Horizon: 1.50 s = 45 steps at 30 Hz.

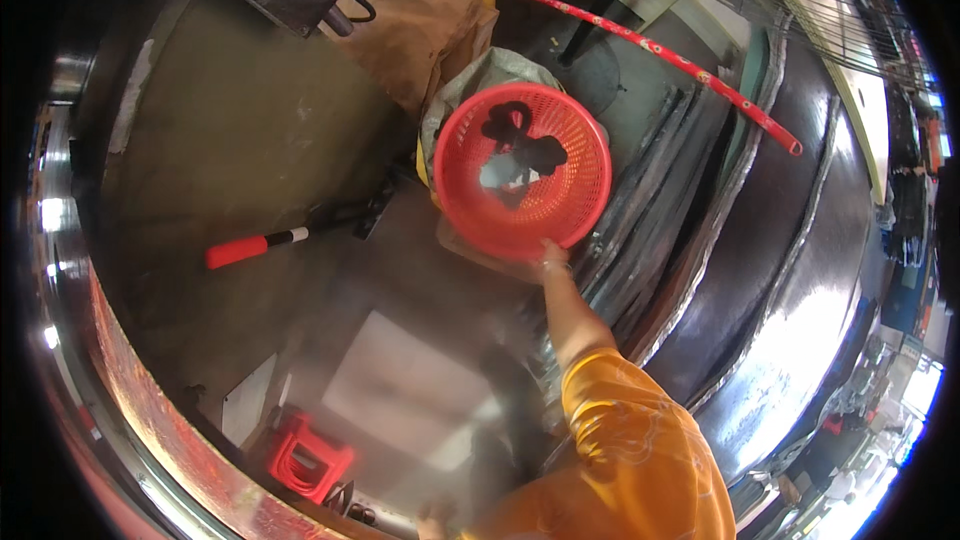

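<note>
My right hand (553, 255), below an orange sleeve, grips the near rim of a round red plastic basket (585, 225). The fingers close over the edge, partly hidden by it. Inside the basket lie a few dark, rounded pieces (543, 154), whose kind I cannot make out. Under and behind it shows a pale sack (505, 64). My left hand (432, 522) is low at the bottom edge, blurred and mostly cut off, so its fingers cannot be read.
A brown paper sack (410, 25) stands beyond the basket. A red patterned pole (680, 62) slants at upper right, above stacked dark sheets (760, 270). On the left lies a tool with a red handle (238, 251). A red plastic object (310, 458) sits at lower left.
</note>
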Motion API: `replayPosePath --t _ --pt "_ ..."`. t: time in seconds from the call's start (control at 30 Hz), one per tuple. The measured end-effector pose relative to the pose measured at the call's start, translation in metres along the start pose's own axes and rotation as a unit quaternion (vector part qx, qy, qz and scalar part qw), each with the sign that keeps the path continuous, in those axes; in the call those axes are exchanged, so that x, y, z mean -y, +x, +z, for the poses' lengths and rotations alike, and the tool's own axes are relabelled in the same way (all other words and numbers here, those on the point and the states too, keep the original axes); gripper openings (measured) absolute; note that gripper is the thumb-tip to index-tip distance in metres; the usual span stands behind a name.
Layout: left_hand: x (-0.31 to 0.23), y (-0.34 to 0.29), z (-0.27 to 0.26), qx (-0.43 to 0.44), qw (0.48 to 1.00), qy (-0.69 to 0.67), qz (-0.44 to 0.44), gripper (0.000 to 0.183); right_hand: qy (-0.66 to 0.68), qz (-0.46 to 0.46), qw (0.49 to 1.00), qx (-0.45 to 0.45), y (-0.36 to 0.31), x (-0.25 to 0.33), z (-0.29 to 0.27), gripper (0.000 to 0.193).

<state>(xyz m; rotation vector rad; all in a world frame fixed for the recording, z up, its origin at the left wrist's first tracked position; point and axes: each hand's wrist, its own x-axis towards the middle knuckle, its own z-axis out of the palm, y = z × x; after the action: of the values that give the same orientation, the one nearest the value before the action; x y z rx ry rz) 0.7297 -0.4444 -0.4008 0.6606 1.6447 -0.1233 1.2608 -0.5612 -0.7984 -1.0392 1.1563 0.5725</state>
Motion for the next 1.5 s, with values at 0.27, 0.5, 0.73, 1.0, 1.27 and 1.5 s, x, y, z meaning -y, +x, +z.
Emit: replayPosePath --t 0.27,0.5,0.73,1.0,1.27,1.5 --pt "-0.017 -0.017 0.036 -0.022 0.996 0.081 -0.006 0.035 0.133 -0.064 0.984 0.103 -0.029 -0.020 0.053 0.050" --pt "-0.046 0.000 0.033 0.093 0.976 0.140 0.142 0.040 0.061 0.004 0.957 0.283 -0.109 -0.014 0.039 0.020" --pt "-0.080 -0.129 0.005 0.128 0.931 0.161 0.301 0.026 -0.034 -0.325 0.826 0.460 -0.408 0.148 0.087 0.029" --pt "-0.049 -0.203 -0.239 -0.168 0.799 -0.090 0.570 0.012 -0.351 -0.562 0.440 0.606 -0.756 -0.049 0.040 0.023" --pt "-0.064 -0.142 -0.482 -0.407 0.639 0.207 0.619 0.008 -0.489 -0.692 0.179 0.500 -0.805 -0.259 -0.022 0.014" --pt "-0.053 -0.119 -0.487 -0.390 0.649 0.182 0.628 0.018 -0.543 -0.679 0.211 0.447 -0.805 -0.262 -0.038 0.014"
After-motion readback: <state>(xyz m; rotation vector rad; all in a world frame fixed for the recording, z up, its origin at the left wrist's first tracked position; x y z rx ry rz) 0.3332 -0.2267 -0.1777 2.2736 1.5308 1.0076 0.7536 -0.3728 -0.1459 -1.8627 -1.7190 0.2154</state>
